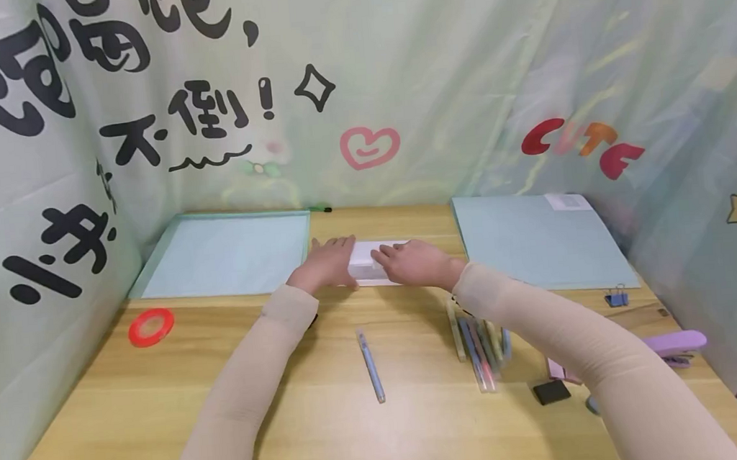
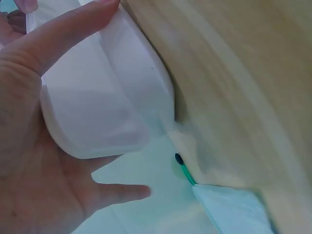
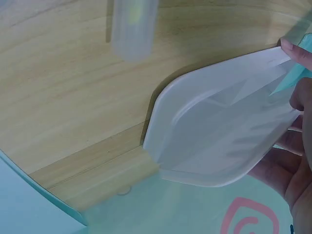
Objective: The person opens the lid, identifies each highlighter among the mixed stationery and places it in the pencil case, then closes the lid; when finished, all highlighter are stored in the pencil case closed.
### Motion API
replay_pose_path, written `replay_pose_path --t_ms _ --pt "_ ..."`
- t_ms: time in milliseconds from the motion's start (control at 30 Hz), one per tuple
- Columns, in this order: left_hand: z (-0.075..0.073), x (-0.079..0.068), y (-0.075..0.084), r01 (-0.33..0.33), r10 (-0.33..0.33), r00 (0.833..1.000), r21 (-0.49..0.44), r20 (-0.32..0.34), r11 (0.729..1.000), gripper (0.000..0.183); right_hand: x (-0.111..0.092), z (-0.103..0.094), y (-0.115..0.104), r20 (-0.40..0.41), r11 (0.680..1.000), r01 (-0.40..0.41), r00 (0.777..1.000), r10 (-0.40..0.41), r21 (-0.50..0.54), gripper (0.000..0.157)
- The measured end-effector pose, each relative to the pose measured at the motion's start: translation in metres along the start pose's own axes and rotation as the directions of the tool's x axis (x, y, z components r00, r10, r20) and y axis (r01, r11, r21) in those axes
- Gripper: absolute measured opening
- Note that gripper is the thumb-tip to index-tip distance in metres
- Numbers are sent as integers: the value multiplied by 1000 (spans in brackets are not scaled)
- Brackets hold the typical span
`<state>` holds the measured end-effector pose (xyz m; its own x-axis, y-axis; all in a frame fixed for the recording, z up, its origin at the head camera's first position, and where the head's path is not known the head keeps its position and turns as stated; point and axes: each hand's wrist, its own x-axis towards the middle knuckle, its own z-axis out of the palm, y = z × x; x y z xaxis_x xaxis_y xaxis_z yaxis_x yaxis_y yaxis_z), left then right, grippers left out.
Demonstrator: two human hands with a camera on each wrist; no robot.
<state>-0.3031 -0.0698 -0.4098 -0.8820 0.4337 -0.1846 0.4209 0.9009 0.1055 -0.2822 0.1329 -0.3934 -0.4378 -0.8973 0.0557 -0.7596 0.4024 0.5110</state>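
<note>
A white plastic tray (image 1: 365,268) with raised walls and rounded corners stands at the back of the table, between two pale blue folders. My left hand (image 1: 328,260) grips its left end, the thumb (image 2: 73,31) laid across the tray (image 2: 92,117) and the other fingers on the far side. Over the middle of the tray is my right hand (image 1: 419,262). In the right wrist view its fingers (image 3: 278,168) curl behind the tray's far wall. A small turquoise piece (image 3: 292,78) shows beside the fingers; what it is, I cannot tell.
Pale blue folders (image 1: 227,255) lie left and right. A single pen (image 1: 371,367), several bundled pens (image 1: 475,351), a red tape roll (image 1: 166,324), a blue binder clip (image 1: 616,300), a black block (image 1: 551,392) and a purple stapler (image 1: 676,341) lie nearer. A fabric backdrop (image 1: 449,94) borders the table.
</note>
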Motion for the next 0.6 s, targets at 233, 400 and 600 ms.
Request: replay_pose_path --t_ms 233,400,600 --pt "0 -12 -13 35 -46 996 -126 -82 991 129 -2 -1 2 22 994 -59 998 57 97 43" --pt "-13 -26 -19 128 -137 990 -209 -29 969 126 -2 -5 9 32 979 -138 990 135 153 41" --pt "-12 -30 -18 84 -70 994 -177 79 981 110 3 -3 20 33 945 -219 976 217 242 37"
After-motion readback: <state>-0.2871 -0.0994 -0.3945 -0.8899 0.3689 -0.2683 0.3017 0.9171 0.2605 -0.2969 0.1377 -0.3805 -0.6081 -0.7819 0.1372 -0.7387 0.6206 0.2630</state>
